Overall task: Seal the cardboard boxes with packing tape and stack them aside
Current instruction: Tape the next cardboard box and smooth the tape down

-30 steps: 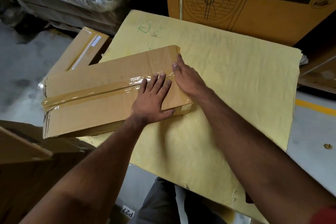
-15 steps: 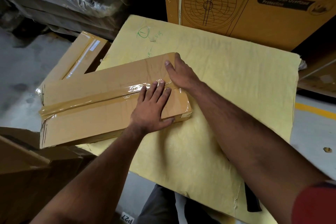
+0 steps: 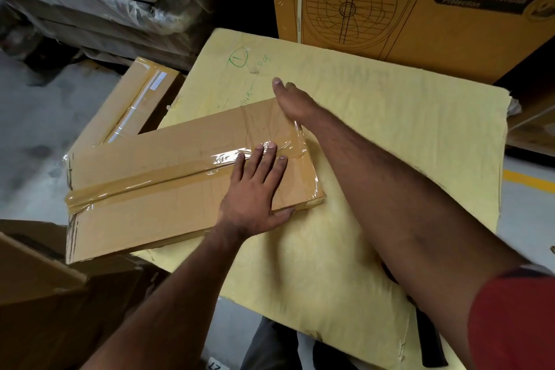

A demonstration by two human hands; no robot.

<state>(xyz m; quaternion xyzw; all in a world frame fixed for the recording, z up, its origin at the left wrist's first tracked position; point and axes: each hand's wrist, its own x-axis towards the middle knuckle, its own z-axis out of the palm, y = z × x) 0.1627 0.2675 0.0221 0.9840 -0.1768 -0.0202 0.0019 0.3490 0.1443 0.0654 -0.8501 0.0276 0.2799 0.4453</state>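
Observation:
A long flat cardboard box point(image 3: 168, 183) lies on a yellow wrapped slab point(image 3: 375, 144), its left end hanging past the slab's edge. Brown packing tape point(image 3: 144, 186) runs along its top seam and over the right end. My left hand point(image 3: 255, 192) lies flat on the box near its right end, fingers straight on the glossy tape. My right hand point(image 3: 292, 99) reaches across the box's far right corner, fingers extended over the slab beyond it. No tape roll is in view.
A second taped box point(image 3: 135, 99) lies lower down behind the slab's left edge. A large printed carton point(image 3: 420, 9) stands at the back. Plastic-wrapped stacks point(image 3: 99, 0) fill the top left. Open brown cartons point(image 3: 45, 294) sit at the lower left on the grey floor.
My right hand slid from the taped right end to the box's far corner and past it. My left hand stayed pressed on the tape.

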